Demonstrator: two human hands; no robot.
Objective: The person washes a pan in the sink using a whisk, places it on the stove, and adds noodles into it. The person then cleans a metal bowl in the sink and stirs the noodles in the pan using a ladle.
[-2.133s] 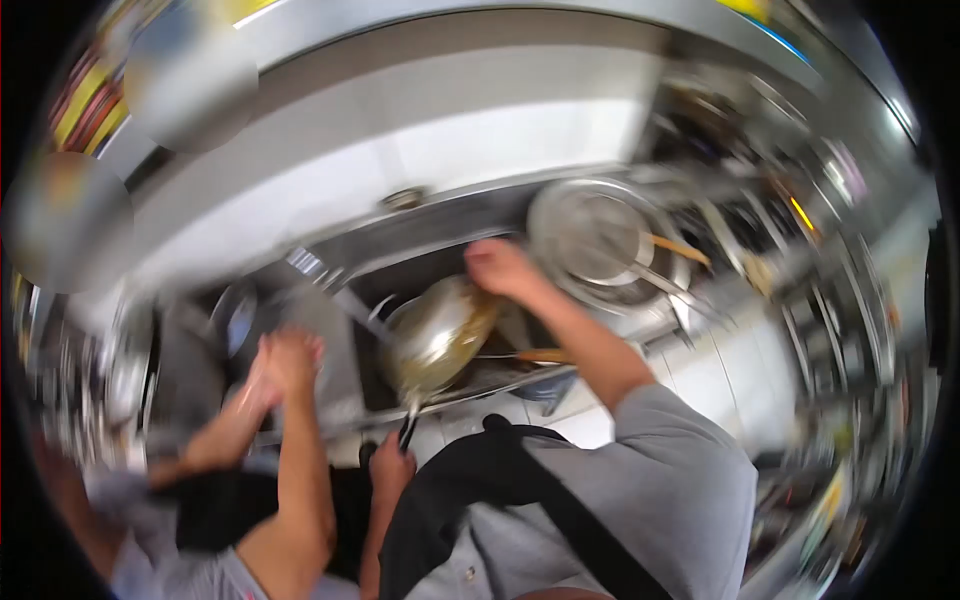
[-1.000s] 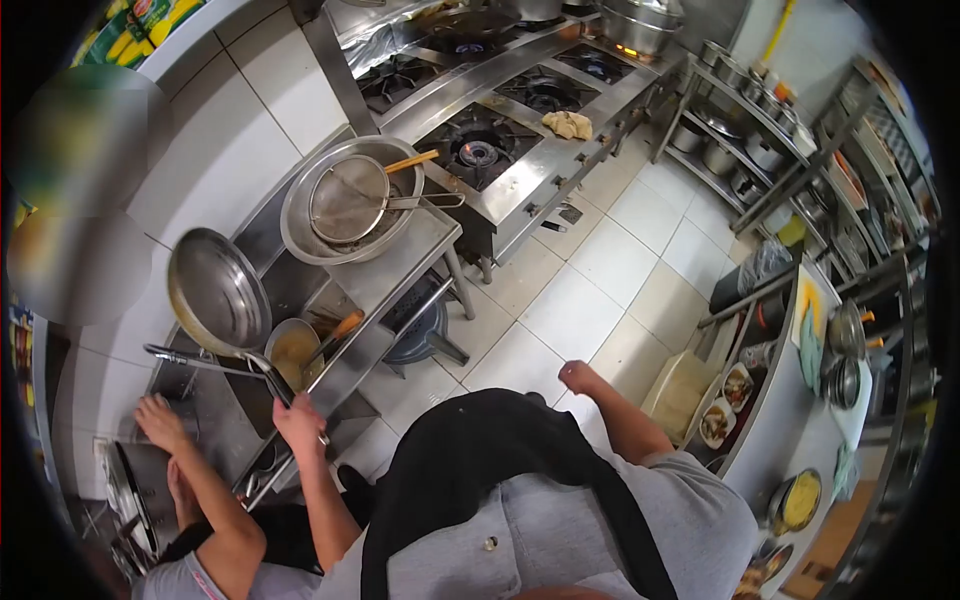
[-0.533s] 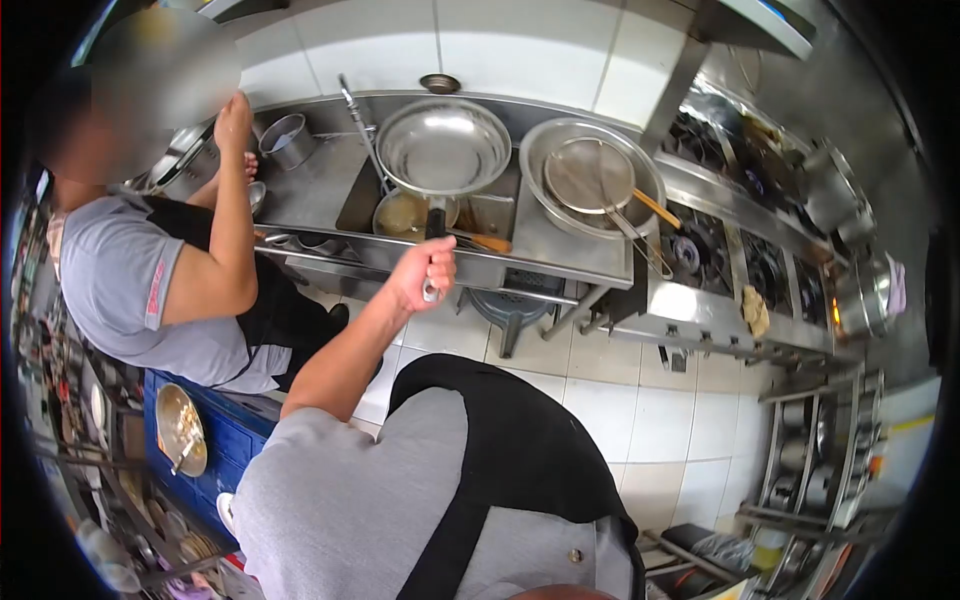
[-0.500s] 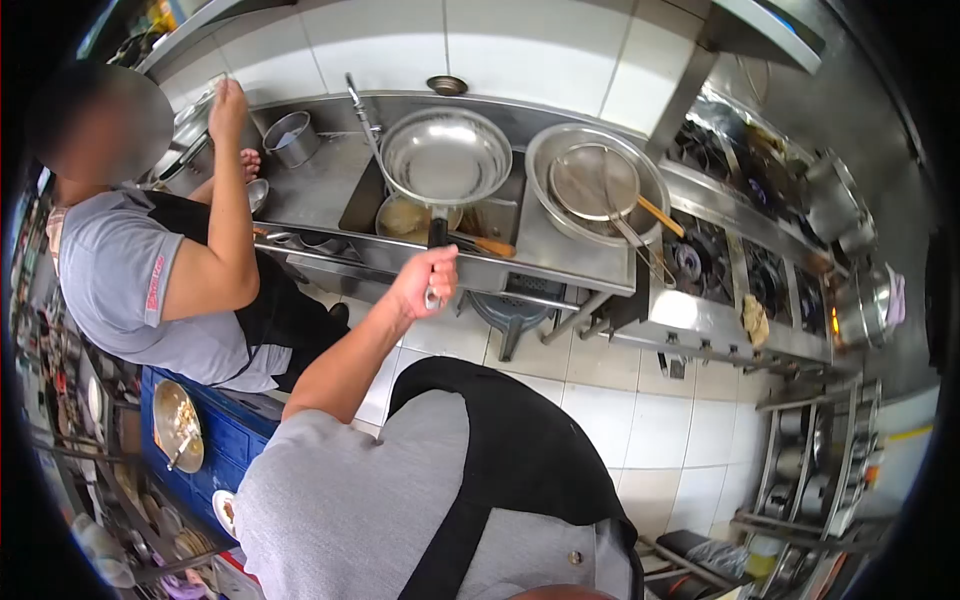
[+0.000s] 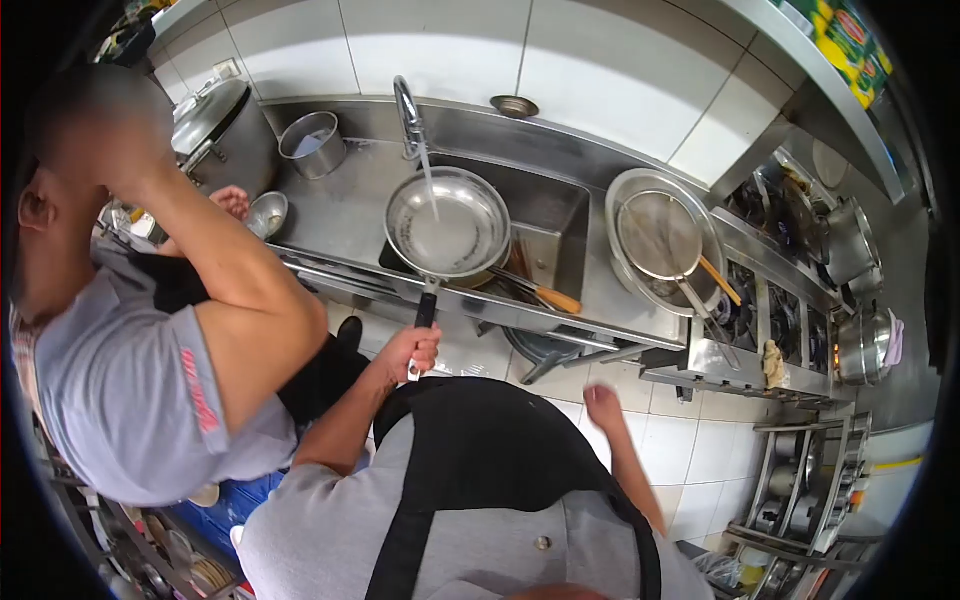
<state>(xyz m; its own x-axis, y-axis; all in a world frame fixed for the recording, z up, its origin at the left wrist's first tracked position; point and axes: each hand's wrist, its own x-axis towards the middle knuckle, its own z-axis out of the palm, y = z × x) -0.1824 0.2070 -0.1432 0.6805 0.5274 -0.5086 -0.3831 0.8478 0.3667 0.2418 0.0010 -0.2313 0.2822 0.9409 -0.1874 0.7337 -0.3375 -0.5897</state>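
Note:
My left hand (image 5: 411, 352) is closed round the black handle of a steel frying pan (image 5: 447, 222). The pan is held over the sink (image 5: 560, 215), and water from the tap (image 5: 408, 118) runs into it. A wooden-handled utensil (image 5: 556, 299) lies across the sink's front edge, just right of the pan, its far end partly hidden. My right hand (image 5: 602, 408) hangs low over the floor, away from the counter and touching nothing I can see. It is blurred and its fingers are not clear.
A co-worker (image 5: 150, 380) stands close on my left, one arm raised. A lidded pot (image 5: 222, 135), a small pot (image 5: 312, 145) and a bowl (image 5: 267, 213) stand on the left counter. Right of the sink, a strainer (image 5: 662, 235) rests in a metal basin (image 5: 618, 205), beside the stove (image 5: 745, 300).
The pan has come down and toward me, and water now falls into it. My right hand has come into view. The camera view has shifted, and the co-worker appears closer with an arm raised.

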